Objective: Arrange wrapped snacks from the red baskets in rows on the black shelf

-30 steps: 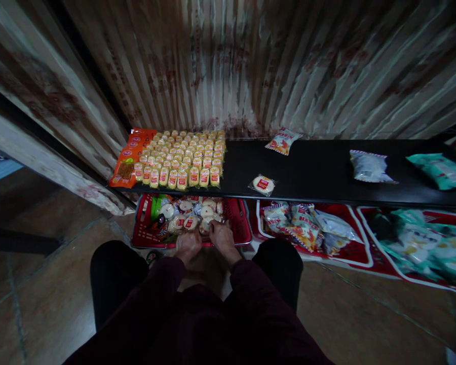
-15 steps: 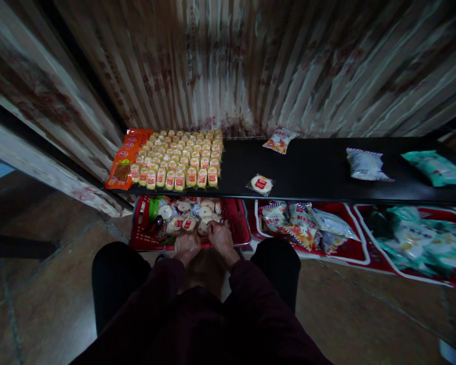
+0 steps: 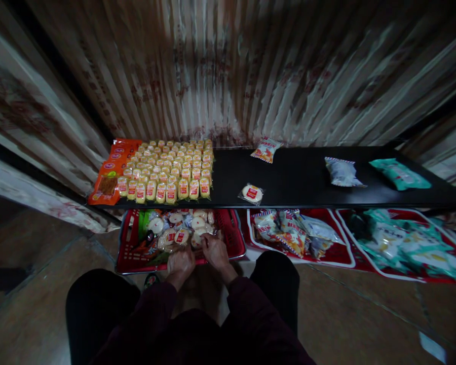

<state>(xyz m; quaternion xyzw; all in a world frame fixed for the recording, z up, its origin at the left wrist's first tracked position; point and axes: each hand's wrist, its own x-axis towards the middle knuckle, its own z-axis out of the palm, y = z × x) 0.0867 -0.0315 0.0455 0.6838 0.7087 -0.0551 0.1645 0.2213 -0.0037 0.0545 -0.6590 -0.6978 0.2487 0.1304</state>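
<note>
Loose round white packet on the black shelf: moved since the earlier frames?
No. The round white packet keeps its spot near the front edge of the black shelf, right of the yellow packets; only the camera shifted.

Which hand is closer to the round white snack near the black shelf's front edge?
Right. The right hand is at the red basket, below and slightly left of the snack. The left hand is farther left.

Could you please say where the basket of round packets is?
In the head view, the red basket sits left of centre below the shelf, left hand and right hand at its near edge.
</note>
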